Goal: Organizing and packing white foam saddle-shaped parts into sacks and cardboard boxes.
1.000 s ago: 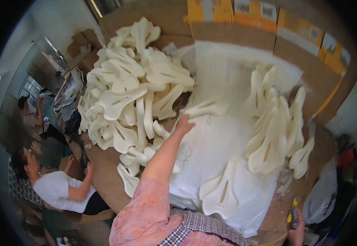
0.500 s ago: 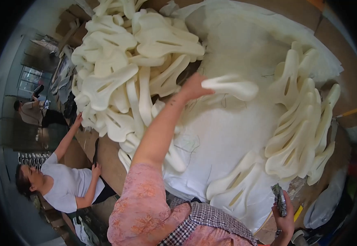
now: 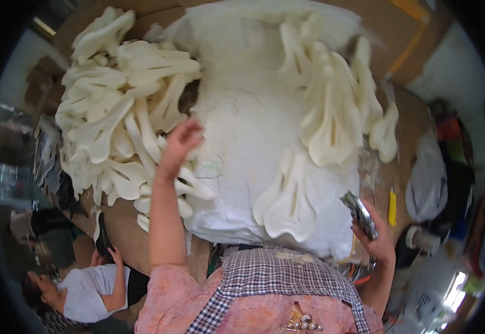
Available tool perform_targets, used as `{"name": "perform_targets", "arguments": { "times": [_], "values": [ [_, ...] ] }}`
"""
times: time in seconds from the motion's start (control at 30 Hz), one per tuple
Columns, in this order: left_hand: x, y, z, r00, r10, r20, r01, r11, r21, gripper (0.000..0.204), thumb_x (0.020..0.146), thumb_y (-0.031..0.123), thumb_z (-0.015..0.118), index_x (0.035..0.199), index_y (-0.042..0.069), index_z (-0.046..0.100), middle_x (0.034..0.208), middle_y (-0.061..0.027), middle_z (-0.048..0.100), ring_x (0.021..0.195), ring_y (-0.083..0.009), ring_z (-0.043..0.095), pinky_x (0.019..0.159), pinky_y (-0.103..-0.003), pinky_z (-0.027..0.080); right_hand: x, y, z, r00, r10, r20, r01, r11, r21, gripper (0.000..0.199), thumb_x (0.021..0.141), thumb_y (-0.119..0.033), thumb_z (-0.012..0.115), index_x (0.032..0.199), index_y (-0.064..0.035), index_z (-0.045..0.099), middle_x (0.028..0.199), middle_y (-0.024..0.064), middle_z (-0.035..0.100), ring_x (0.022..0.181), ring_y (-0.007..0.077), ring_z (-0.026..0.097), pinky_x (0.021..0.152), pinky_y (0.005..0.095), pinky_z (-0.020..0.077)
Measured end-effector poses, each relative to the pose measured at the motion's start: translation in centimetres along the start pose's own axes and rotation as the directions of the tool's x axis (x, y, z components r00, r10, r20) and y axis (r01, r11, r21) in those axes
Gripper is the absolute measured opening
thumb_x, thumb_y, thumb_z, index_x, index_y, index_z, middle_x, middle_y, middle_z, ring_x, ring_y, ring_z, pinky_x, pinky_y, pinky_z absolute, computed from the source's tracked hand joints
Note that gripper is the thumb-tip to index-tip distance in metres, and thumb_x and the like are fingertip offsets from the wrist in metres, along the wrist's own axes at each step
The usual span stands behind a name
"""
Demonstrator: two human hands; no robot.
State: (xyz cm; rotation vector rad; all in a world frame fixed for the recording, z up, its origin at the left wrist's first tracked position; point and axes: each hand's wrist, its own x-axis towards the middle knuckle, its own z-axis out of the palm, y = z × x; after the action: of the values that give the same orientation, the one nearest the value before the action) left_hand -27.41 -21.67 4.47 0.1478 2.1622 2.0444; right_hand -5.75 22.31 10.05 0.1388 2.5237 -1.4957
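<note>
My left hand [image 3: 182, 146] is empty, its fingers apart and slightly curled. It hovers at the right edge of a large jumbled pile of cream foam bicycle saddle pads [image 3: 100, 131]. At the lower right, my right hand [image 3: 378, 234] grips a narrow block with a crinkled, silvery, foil-like surface [image 3: 360, 214]; its exact kind is unclear. Overlapping rows of similar pads [image 3: 331, 122] lie on the right of the white cloth-covered surface [image 3: 234, 139]. Two pads [image 3: 289, 209] with slots down their middles lie close to my front.
A yellow-handled tool [image 3: 392, 207] lies right of my right hand, near a pale spool-like object [image 3: 422, 240] and a grey plastic bag [image 3: 427, 181]. At the lower left, another person [image 3: 95, 292] holds a dark saddle-shaped piece [image 3: 102, 236]. Brown cardboard borders the cloth.
My left hand has let go of the foam saddle pad it held. The view has turned. The other person's raised hand has come down. My right hand keeps its silvery block.
</note>
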Motion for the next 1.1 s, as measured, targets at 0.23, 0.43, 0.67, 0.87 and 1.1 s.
{"name": "perform_targets", "arguments": {
  "times": [0.23,0.43,0.67,0.87,1.1],
  "values": [
    [-9.7,-10.7,18.3,0.943,-0.086,0.320,-0.182,0.674,0.716,0.061,0.065,0.036,0.075,0.112,0.002,0.056,0.101,-0.0169,0.060,0.081,-0.0275,0.060,0.077,-0.034,0.048,-5.8,1.0,0.2,0.997,0.019,-0.068,-0.007,0.985,0.170,0.055,0.080,-0.004,0.063,0.130,-0.0057,0.040,0.093,0.0056,0.058,0.084,0.0128,0.057,0.076,0.0275,0.0459],
    [-10.3,-9.8,17.6,0.835,-0.486,0.260,0.372,0.845,0.385,0.056,0.064,0.015,0.071,0.115,0.003,0.052,0.080,-0.0151,0.062,0.074,-0.0271,0.060,0.071,-0.034,0.048,-11.5,-0.4,0.0,0.999,-0.050,-0.004,0.048,0.935,0.352,0.058,0.079,-0.005,0.061,0.131,-0.0012,0.037,0.098,0.0073,0.059,0.087,0.0148,0.057,0.079,0.0291,0.0452],
    [-7.5,-9.0,16.2,0.992,-0.068,0.104,0.014,0.892,0.451,0.050,0.071,0.005,0.065,0.118,0.007,0.050,0.080,-0.0098,0.056,0.056,-0.0168,0.057,0.045,-0.028,0.049,-14.8,-2.7,-1.0,0.997,0.059,0.042,-0.070,0.940,0.333,0.056,0.077,-0.004,0.063,0.128,-0.0003,0.041,0.095,0.0064,0.058,0.082,0.0125,0.054,0.075,0.0271,0.0444],
    [-8.1,-10.1,15.6,0.981,-0.190,0.048,0.162,0.924,0.346,0.052,0.068,0.005,0.065,0.118,0.004,0.051,0.080,-0.0127,0.061,0.064,-0.0210,0.060,0.056,-0.032,0.052,-14.6,-5.4,0.0,0.963,-0.080,-0.259,0.181,0.900,0.396,0.058,0.075,-0.009,0.067,0.126,0.0026,0.042,0.084,0.0086,0.059,0.068,0.0131,0.057,0.063,0.0264,0.0476],
    [-9.3,-11.1,13.8,0.984,-0.174,0.029,0.164,0.962,0.220,0.053,0.069,0.004,0.066,0.119,0.005,0.051,0.077,-0.0089,0.058,0.059,-0.0161,0.058,0.046,-0.029,0.051,-16.7,-4.4,-0.6,0.985,-0.165,-0.041,0.170,0.955,0.244,0.057,0.073,-0.003,0.066,0.125,0.0010,0.044,0.088,0.0072,0.059,0.077,0.0125,0.057,0.068,0.0254,0.0465]
  ]
}}
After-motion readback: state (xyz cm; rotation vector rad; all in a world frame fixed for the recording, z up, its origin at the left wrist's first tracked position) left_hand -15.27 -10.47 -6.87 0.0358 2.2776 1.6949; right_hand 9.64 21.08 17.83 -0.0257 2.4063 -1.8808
